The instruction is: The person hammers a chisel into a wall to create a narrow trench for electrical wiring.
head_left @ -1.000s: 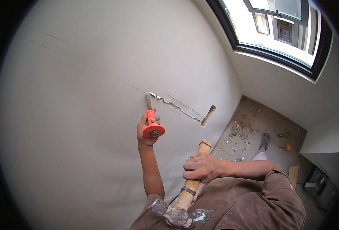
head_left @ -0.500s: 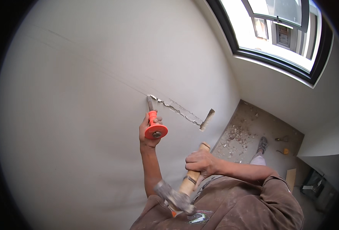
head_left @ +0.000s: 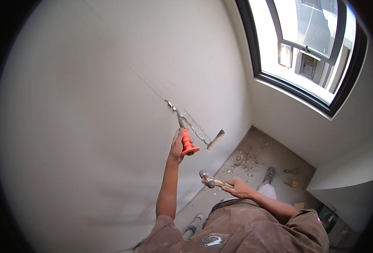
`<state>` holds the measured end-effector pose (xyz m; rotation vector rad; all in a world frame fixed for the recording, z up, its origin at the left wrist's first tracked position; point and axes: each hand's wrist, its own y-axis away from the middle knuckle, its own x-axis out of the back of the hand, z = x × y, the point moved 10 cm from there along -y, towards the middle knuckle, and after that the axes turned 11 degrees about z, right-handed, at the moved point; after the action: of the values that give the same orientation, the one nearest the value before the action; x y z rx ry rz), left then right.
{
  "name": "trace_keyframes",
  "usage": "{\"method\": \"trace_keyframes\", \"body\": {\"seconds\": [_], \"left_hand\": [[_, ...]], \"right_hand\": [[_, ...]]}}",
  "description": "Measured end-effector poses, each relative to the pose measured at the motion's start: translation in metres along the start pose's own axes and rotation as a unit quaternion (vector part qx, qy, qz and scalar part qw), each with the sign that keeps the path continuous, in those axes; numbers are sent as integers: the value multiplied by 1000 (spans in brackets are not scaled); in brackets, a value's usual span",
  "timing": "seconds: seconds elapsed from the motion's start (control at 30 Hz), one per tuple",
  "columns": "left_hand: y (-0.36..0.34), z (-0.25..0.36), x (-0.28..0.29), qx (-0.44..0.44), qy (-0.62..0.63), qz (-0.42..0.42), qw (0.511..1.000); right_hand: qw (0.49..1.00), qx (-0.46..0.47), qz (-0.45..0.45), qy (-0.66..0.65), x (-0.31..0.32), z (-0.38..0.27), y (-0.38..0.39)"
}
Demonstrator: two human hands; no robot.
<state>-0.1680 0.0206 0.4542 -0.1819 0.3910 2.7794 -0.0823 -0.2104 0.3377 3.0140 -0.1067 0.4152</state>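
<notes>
My left hand [head_left: 177, 146] grips a chisel [head_left: 186, 141] by its orange sleeve, which ends in a round guard. The steel shank slants up and its tip meets the wall [head_left: 89, 139] at a rough chipped groove [head_left: 190, 123]. Lower and to the right, my right hand [head_left: 238, 188] is wrapped around the wooden handle of a hammer [head_left: 207, 178]. Its grey metal head stays apart from the chisel, below the guard. The groove runs down to a short wider slot [head_left: 215, 140] cut in the wall.
Broken rubble [head_left: 244, 163] lies on the floor along the wall's foot. A yellow object, perhaps a tape measure [head_left: 294, 184], is near my shoe [head_left: 270, 173]. An open dark-framed window [head_left: 296, 90] is at upper right. Thin lines extend up the wall from the groove.
The chisel tip has shifted down and right along the groove. The hammer has swung away from my chest, its head now nearer the wall. The head view has turned somewhat.
</notes>
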Motion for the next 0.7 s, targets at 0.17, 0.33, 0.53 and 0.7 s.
{"method": "trace_keyframes", "body": {"seconds": [0.17,0.33,0.53,0.7], "left_hand": [[-28,-18,-3,-73,43,3,996],[-39,-82,7,-3,50,-11,999],[-51,-219,19,233,246,79,937],[-60,-233,16,179,290,153,928]], "right_hand": [[993,-96,38,-54,11,58,39],[976,-161,73,-127,27,86,59],[981,-103,108,-123,61,74,55],[991,7,128,-37,102,8,45]]}}
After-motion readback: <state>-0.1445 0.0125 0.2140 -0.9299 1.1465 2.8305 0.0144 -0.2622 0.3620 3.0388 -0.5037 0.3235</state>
